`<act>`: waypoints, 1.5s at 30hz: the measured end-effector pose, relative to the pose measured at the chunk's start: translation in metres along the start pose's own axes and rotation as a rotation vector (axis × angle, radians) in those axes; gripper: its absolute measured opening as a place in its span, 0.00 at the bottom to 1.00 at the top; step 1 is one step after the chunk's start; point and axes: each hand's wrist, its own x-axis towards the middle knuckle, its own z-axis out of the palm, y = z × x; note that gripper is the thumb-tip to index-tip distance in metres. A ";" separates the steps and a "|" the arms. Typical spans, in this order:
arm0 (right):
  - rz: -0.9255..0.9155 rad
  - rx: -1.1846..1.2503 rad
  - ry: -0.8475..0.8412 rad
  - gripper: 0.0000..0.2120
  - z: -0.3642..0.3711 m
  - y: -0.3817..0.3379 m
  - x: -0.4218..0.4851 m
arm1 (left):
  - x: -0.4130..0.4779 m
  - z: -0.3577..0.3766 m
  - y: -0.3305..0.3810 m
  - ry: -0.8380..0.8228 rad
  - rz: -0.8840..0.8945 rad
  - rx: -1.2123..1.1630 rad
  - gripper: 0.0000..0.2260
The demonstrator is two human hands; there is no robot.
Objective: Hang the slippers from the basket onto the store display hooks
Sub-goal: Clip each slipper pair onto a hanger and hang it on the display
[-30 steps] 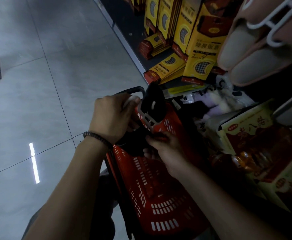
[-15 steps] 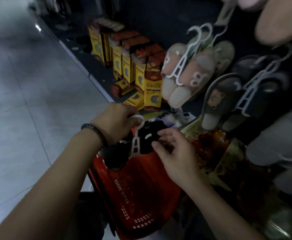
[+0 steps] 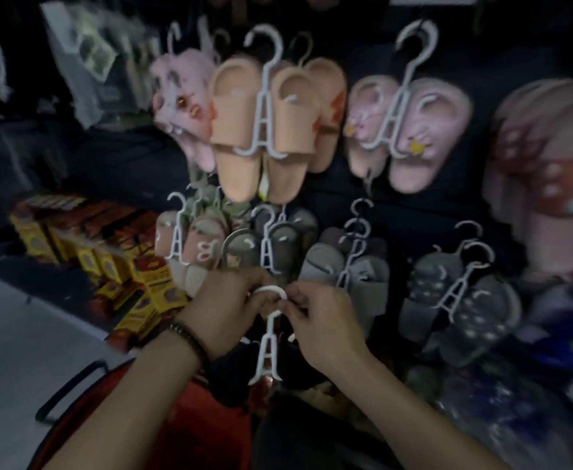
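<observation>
A pair of black slippers [image 3: 234,371] hangs on a white plastic hanger [image 3: 267,354] above the red basket [image 3: 190,425]. My left hand [image 3: 227,307] grips the left side of the hanger's hook. From the right, my right hand [image 3: 322,320] pinches the tip of the same hook. Both hands hold the pair just below the lower row of hung slippers. The display wall in front carries an orange pair [image 3: 261,130], a pink pair [image 3: 407,130] and grey pairs [image 3: 346,269] on white hangers.
Yellow and red boxes [image 3: 108,259] are stacked at the shelf foot on the left, by the pale tiled floor [image 3: 23,334]. A large pink and red slipper [image 3: 549,178] hangs at the far right. Packaged goods [image 3: 532,385] lie at lower right. The view is blurred.
The view has swung up from the basket to the display wall. Both hands have lifted the black pair out of the basket, and my right hand has moved from the slippers to the hanger's hook.
</observation>
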 end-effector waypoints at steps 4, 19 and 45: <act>0.107 0.031 0.073 0.06 -0.036 0.025 -0.005 | 0.030 0.027 0.033 -0.039 -0.064 -0.078 0.07; 0.312 -0.023 0.206 0.11 -0.071 0.091 0.066 | 0.142 0.080 0.044 -0.129 -0.232 -0.283 0.03; 0.389 -0.059 0.128 0.08 -0.101 0.112 0.107 | 0.198 0.068 0.018 -0.375 -0.541 -0.902 0.12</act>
